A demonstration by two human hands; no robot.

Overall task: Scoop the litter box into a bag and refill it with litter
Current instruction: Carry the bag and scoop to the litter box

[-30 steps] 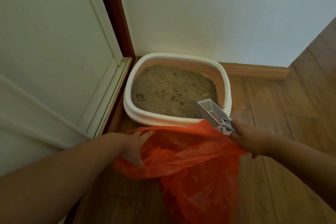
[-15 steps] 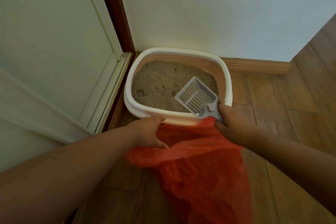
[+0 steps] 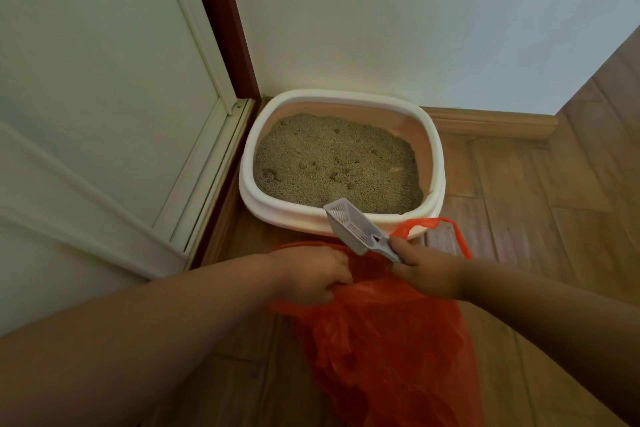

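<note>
the litter box (image 3: 341,220), a white-rimmed tray with pinkish inner walls, sat on the wooden floor (image 3: 540,191) in the corner where the white wall (image 3: 415,17) met the door frame (image 3: 221,17), its far rim close against the skirting board (image 3: 491,121). litter (image 3: 332,163) filled it, grainy and tan, with several small lumps and dents across the surface. the right hand (image 3: 427,270) gripped the handle of a grey slotted scoop (image 3: 353,224), fingers curled round it; the scoop's head pointed up and left, lying over the near rim of the box near its right corner. whether anything lay in the scoop could not be told. an orange bag (image 3: 391,340) lay on the floor just in front of the box, crumpled and trailing toward the near edge of the view. the left hand (image 3: 311,276) pinched the bag's upper edge with curled fingers, holding its mouth open at the left side, and one orange handle loop (image 3: 446,229) stood up beside the right hand, touching the near right corner of the box. the two hands were near each other, with the bag's opening between them, directly below the scoop's handle. both bare forearms reached in from the lower corners of the view. a white panelled door (image 3: 97,97) took up the left side.
</note>
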